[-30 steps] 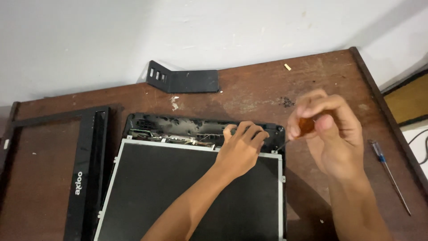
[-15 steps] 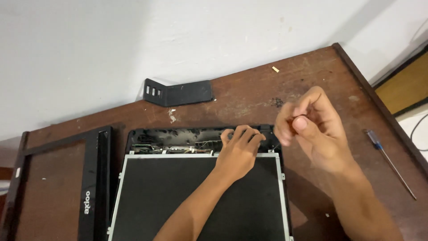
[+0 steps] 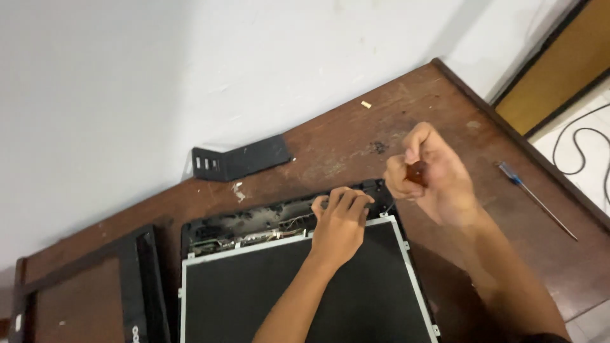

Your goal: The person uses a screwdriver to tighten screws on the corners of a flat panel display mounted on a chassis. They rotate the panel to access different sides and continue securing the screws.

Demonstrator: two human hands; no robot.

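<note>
Here, low in the frame's centre, my left hand [image 3: 340,222] presses open fingers on the screen panel [image 3: 298,292], thin and fragile, best held by its metal edge; my right hand [image 3: 432,181] grips a screwdriver handle [image 3: 417,171].

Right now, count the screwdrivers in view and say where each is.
2. One screwdriver, brown-handled, is gripped in the right hand over the panel's top right corner; its shaft is mostly hidden. A blue-handled screwdriver lies on the table's right side.
</note>
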